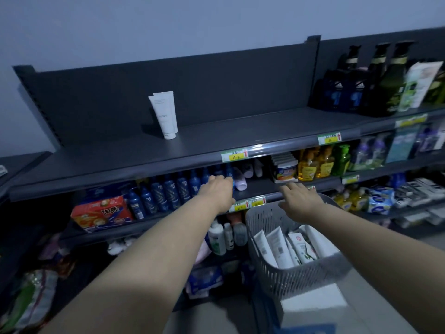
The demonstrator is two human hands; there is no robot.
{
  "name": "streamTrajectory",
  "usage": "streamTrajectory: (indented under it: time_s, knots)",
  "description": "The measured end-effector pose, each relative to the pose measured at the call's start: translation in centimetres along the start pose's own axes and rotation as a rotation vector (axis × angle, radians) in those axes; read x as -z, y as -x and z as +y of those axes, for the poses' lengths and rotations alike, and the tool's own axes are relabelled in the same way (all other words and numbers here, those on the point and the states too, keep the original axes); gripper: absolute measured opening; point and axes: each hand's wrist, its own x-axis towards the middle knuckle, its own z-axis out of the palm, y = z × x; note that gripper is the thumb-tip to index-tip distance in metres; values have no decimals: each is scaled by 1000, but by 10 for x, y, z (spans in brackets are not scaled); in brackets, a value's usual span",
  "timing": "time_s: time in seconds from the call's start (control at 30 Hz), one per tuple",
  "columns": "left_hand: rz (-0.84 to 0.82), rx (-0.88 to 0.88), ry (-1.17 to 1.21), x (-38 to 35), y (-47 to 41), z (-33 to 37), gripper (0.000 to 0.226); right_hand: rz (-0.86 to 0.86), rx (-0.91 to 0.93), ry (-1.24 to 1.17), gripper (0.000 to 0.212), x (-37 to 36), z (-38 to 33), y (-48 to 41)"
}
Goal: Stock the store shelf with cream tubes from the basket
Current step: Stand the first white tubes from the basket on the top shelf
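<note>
Two white cream tubes [165, 113] stand cap-down, one behind the other, on the dark top shelf [240, 131]. A grey slotted basket [289, 273] at lower right holds several more white cream tubes [281, 249]. My left hand [218, 192] reaches out in front of the second shelf, fingers loosely curled, nothing in it. My right hand [301, 201] hovers over the basket's far rim, fingers spread and empty.
Dark pump bottles [390, 80] and other packs fill the top shelf's right end. Blue bottles [166, 194], a red box [101, 213] and yellow bottles [315, 162] line the lower shelves. The basket rests on a white box [313, 302].
</note>
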Motion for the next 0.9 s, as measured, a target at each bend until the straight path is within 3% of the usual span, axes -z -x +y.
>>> streamTrajectory:
  time_s: [0.4, 0.77, 0.9]
  knots:
    - [-172, -26, 83, -81, -79, 72, 56, -196, -36, 7, 49, -71, 97, -30]
    - [-453, 162, 150, -188, -145, 107, 52, -394, 41, -29, 44, -141, 186, -97]
    - [-485, 280, 232, -209, -153, 114, 33, -461, 61, -46, 45, -159, 203, -117]
